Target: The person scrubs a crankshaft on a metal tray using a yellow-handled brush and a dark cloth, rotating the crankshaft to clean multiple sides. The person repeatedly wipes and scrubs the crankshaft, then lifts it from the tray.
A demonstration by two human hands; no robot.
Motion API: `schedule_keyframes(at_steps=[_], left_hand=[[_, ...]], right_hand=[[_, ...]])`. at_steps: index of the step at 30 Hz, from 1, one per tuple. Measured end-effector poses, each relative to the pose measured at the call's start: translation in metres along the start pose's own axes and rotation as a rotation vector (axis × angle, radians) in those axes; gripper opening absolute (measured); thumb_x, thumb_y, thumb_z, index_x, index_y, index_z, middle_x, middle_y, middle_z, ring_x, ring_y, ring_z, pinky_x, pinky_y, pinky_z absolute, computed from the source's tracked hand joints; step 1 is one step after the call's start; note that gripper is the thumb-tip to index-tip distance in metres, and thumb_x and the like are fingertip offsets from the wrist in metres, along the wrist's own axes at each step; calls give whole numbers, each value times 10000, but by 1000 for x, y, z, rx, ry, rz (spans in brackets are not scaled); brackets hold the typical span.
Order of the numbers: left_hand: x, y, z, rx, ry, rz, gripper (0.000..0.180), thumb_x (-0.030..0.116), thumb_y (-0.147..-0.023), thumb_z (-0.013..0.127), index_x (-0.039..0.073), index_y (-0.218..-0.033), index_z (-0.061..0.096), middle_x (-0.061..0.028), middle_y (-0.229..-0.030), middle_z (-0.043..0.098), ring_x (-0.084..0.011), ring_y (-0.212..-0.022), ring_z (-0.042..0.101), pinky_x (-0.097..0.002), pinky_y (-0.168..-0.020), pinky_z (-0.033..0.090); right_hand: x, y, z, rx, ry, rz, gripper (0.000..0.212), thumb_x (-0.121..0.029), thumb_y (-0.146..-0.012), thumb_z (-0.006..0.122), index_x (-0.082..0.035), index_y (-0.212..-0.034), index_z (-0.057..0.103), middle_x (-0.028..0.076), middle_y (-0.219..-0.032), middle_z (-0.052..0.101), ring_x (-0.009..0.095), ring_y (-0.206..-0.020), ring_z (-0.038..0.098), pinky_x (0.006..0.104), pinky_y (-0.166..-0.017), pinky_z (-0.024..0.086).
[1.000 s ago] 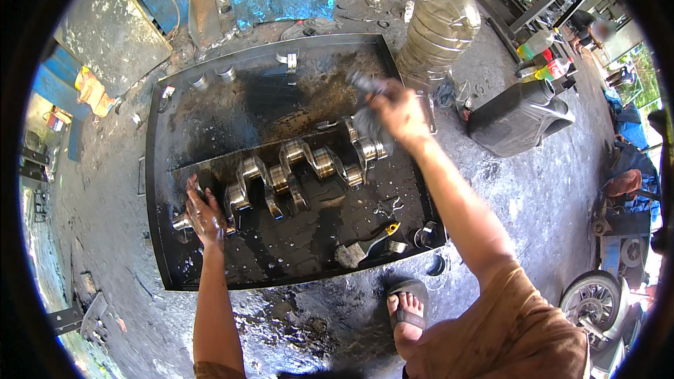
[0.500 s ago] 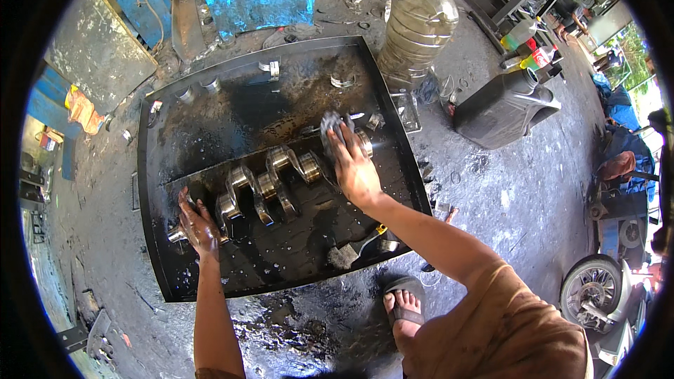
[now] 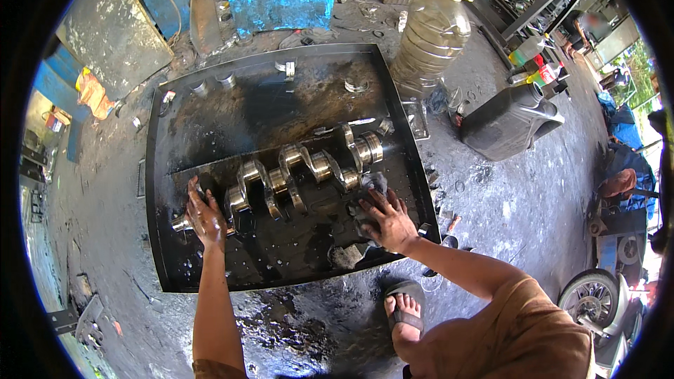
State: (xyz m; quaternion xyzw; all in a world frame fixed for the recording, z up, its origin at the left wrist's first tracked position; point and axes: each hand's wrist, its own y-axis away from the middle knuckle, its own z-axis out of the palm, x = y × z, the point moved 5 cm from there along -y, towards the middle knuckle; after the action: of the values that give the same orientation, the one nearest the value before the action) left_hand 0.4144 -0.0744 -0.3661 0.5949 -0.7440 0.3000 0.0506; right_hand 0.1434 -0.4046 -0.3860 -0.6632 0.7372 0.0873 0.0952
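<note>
A shiny steel crankshaft lies aslant in a wide black metal tray. My left hand rests over its narrow left end, gripping it with the fingers reaching past the shaft. Lower right of the crankshaft, my right hand presses a dark grey rag down, fingers spread over it. The rag's upper part sits close to the crankshaft's right-hand webs. Just left of my right wrist lies a grey brush-like tool head; its handle is hidden by my hand.
Curved bearing shells lie in the tray's far part. Beyond its right side stand a large clear plastic jug and a black oil can. A blue metal box stands behind. My sandalled foot is near the front edge.
My right hand has moved with the rag from the crankshaft's right end down toward the tray's near right corner, covering the yellow tool handle. My left hand stays on the left end.
</note>
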Motion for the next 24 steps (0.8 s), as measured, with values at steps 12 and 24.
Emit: schedule_keyframes(at_steps=[12, 24], left_hand=[[-31, 6, 25, -14, 51, 26, 525, 209, -1002, 541, 134, -1492, 367, -76, -1506, 465, -339, -1275, 530, -500, -1091, 329], [-62, -7, 36, 63, 85, 137, 433, 144, -1038, 475, 69, -1462, 426, -169, -1435, 536, -348, -1319, 520, -442, -1074, 418]], right_hand=[[-56, -62, -69, 162, -206, -121, 497, -128, -834, 653, -139, -1325, 575, 125, -1347, 557, 364, -1244, 519, 459, -1060, 448], [-39, -252, -23, -51, -427, 65, 488, -376, -1014, 464, -52, -1378, 487, 197, -1322, 600, 402, -1173, 587, 457, -1021, 472]])
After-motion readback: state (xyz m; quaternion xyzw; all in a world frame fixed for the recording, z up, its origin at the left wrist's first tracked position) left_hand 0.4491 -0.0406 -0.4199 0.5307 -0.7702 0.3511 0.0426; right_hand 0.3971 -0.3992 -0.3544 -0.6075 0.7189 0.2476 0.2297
